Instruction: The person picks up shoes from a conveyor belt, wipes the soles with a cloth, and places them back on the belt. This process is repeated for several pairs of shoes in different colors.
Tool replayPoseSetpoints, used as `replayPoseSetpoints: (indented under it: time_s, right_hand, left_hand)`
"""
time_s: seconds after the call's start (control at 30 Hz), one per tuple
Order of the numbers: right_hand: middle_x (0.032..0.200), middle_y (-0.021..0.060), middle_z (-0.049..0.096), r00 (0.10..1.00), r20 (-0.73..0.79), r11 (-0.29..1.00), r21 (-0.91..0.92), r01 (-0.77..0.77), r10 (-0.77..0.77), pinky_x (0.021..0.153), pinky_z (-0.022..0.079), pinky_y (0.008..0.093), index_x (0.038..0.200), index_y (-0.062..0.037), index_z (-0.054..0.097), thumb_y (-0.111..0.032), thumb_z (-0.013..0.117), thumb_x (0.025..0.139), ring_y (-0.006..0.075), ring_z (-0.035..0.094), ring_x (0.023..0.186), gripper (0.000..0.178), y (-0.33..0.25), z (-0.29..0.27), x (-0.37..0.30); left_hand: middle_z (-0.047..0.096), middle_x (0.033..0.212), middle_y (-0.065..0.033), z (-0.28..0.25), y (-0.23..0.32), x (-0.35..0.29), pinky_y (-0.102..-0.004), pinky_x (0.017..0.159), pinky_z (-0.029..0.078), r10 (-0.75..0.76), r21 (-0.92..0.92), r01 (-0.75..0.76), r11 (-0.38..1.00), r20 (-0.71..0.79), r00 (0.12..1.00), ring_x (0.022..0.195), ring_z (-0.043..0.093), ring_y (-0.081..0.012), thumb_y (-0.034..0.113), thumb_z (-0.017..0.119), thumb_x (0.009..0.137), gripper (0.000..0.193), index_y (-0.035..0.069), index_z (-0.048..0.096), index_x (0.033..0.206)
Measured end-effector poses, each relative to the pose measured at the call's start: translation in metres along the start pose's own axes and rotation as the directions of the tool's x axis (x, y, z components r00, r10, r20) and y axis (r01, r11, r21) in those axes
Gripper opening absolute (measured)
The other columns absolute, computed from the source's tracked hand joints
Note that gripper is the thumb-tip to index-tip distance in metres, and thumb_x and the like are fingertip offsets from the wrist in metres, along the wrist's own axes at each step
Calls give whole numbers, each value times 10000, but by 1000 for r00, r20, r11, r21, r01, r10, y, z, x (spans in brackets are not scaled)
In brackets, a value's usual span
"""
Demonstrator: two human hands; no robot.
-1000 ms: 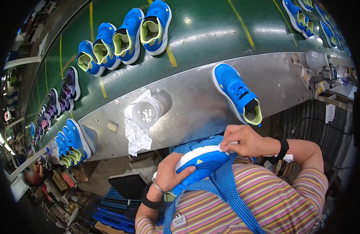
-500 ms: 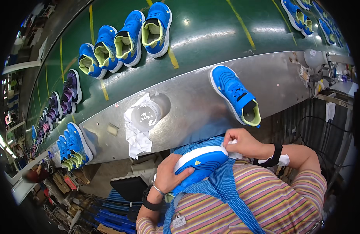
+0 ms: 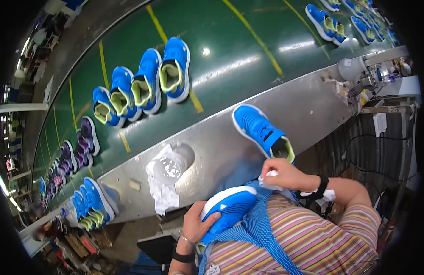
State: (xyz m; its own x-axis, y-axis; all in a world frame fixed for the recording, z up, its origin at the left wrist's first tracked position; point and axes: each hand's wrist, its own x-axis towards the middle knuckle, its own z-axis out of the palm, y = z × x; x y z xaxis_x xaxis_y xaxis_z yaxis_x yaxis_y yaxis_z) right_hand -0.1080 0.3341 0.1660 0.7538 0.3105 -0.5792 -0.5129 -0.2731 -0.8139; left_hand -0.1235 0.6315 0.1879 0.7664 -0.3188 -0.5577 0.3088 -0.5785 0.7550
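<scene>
A blue sneaker (image 3: 230, 208) with a white sole lies tilted on its side against my apron, sole edge facing up and away. My left hand (image 3: 197, 222) grips it at the left end, thumb across the blue upper. Just off its right end, my right hand (image 3: 283, 175) pinches a crumpled white cloth (image 3: 270, 179), apart from the shoe. Beyond that hand, a second blue sneaker (image 3: 260, 128) with a lime lining stands on the metal ledge (image 3: 212, 151). Further left on the ledge sits a rounded clear container (image 3: 168, 168) with white flecks, a white cloth (image 3: 164, 195) beside and under it.
Past the ledge runs a green belt (image 3: 230, 59) with yellow lines, carrying a row of blue sneakers (image 3: 150, 80) and purple ones (image 3: 86, 137). More blue sneakers (image 3: 95, 199) lean at the ledge's left end. A small beige block (image 3: 135, 184) lies near the container. A white lamp-like fixture (image 3: 352, 68) stands at right.
My right hand has lifted away from the shoe's end with the cloth, toward the ledge. The left hand keeps its hold. The view has shifted, so belt and ledge sit lower.
</scene>
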Motion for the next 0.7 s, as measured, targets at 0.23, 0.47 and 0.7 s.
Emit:
replayPoseSetpoints:
  time_s: [0.23,0.47,0.7]
  right_hand:
    - [818,60,579,880,-468,997,-41,64,-76,719,440,244,1030,-7,542,-95,525,766,130,553,751,279,23,-79,-5]
    - [1056,153,467,992,-74,968,-239,78,-98,824,409,318,1303,-91,341,-368,735,650,245,474,991,812,53,-79,25]
    - [1094,179,502,971,-236,995,-98,17,-40,929,348,335,1285,7,326,-122,597,641,277,479,1038,711,82,-41,30]
  left_hand:
    - [569,762,-62,3,2,80,-273,631,424,-41,-219,18,976,-101,994,701,495,-110,296,540,846,307,-2,546,923]
    - [589,969,-98,68,-36,182,-306,793,454,-408,-878,117,465,-95,908,857,576,-185,429,459,875,480,-17,523,1041]
    - [266,1317,-207,80,-36,120,-359,965,343,63,-487,-88,869,-68,996,1189,354,-246,177,656,716,965,-3,-45,1355]
